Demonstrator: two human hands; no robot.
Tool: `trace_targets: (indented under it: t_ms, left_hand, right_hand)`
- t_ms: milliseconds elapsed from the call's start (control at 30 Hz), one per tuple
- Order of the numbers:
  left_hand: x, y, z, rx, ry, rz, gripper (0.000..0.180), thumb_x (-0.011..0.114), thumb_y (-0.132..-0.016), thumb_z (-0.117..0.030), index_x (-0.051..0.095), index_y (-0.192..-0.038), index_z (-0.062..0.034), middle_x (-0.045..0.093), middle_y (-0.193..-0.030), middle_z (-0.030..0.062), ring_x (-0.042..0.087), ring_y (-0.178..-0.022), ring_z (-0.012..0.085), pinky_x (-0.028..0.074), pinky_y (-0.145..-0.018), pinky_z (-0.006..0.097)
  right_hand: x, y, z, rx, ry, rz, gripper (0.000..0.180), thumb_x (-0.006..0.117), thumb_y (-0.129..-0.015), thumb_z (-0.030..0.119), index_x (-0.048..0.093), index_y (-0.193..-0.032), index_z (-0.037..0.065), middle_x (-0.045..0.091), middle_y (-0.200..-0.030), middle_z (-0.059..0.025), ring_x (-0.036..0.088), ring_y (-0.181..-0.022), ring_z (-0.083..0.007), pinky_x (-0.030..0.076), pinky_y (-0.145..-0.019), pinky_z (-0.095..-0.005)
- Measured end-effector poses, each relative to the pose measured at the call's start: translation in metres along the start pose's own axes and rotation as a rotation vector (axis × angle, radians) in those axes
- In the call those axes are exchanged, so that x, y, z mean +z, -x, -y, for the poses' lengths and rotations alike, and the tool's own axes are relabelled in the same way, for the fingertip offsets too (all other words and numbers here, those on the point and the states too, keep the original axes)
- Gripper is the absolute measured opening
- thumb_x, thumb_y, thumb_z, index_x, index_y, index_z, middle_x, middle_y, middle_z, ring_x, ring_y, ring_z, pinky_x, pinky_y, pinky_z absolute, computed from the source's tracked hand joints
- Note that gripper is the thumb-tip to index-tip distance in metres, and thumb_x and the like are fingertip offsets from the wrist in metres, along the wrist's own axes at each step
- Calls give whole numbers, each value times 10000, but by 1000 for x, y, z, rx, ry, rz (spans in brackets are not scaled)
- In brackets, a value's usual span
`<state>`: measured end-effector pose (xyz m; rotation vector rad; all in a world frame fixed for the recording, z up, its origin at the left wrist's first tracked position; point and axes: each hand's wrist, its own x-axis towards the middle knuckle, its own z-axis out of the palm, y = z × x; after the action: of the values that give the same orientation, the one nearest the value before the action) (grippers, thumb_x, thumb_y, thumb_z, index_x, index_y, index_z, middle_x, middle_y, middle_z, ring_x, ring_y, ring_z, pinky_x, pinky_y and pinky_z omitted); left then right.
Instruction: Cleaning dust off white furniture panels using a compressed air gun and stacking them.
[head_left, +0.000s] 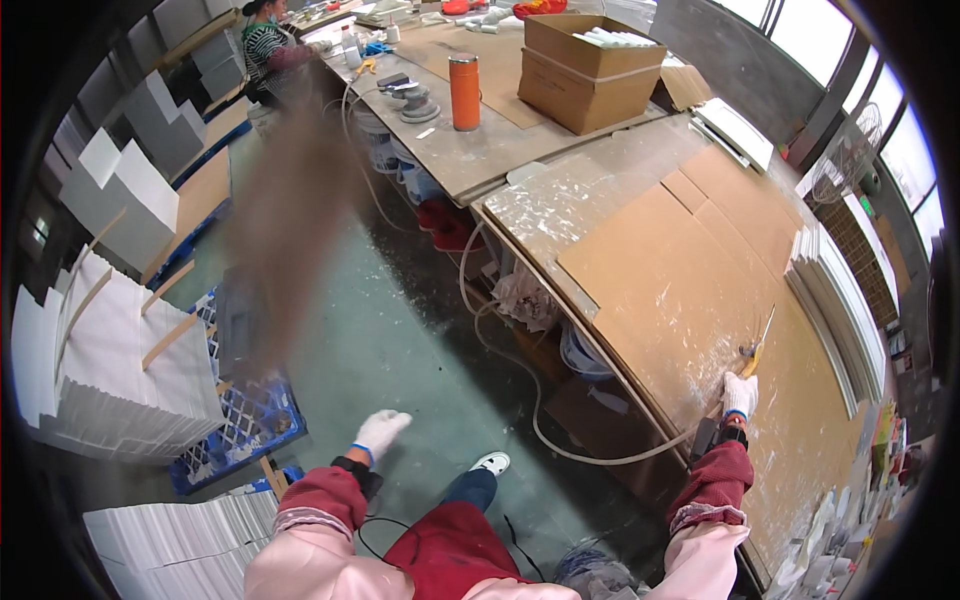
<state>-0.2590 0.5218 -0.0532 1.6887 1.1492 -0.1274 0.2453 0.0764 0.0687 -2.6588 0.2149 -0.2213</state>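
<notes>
My right hand, in a white glove, is closed around the yellow handle of an air blow gun over the near part of the workbench. Its thin metal nozzle points away from me, and a pale hose loops down beside the bench toward that hand. My left hand, also gloved in white, hovers over the green floor with loosely extended fingers and nothing in it. Beyond it, a brown sheet-like thing, smeared by motion, hangs above the floor; it looks like cardboard. Flat cardboard covers much of the bench.
Stacked white panels stand at left, near a blue pallet, and at the bench's right edge. A carton, orange cylinder and sander rest farther along. Another person stands at far left.
</notes>
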Motion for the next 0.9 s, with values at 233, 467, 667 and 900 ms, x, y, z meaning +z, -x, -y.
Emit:
trace_targets:
  t_ms: [233, 467, 667, 900]
  left_hand:
    - [22, -2, -82, -52, -22, 278, 380, 583, -822, -421, 624, -897, -51, 562, -702, 1, 522, -609, 115, 426, -553, 284]
    - [153, 23, -188, 212, 76, 897, 249, 586, -884, -337, 581, -941, -94, 554, -795, -16, 522, -678, 81, 429, -583, 234]
    - [285, 192, -208, 370, -323, 1501, 186, 579, -874, -255, 502, -790, -108, 417, -690, -66, 358, -599, 33, 275, -508, 207]
    - [418, 346, -147, 1480, -897, 1226, 740, 665, -715, -360, 410, -1311, -3, 542, -1116, 198, 527, -1064, 347, 440, -881, 413]
  right_hand:
    - [-72, 151, 50, 94, -1591, 468, 129, 571, -890, 117, 533, -1004, 73, 434, -626, 38, 415, -482, -81, 350, -447, -230]
    - [-124, 371, -31, 90, -1988, 523, 441, 676, -776, 132, 546, -1160, -43, 513, -663, -22, 502, -526, -129, 430, -483, -260]
    - [-169, 583, -120, 205, -2328, -113, 419, 567, -900, 277, 533, -1186, -28, 540, -720, -49, 552, -580, -161, 496, -516, -293]
    - [-175, 766, -130, 107, -2219, -819, 682, 702, -808, 323, 384, -1331, 21, 545, -981, -133, 546, -691, -162, 469, -531, -284]
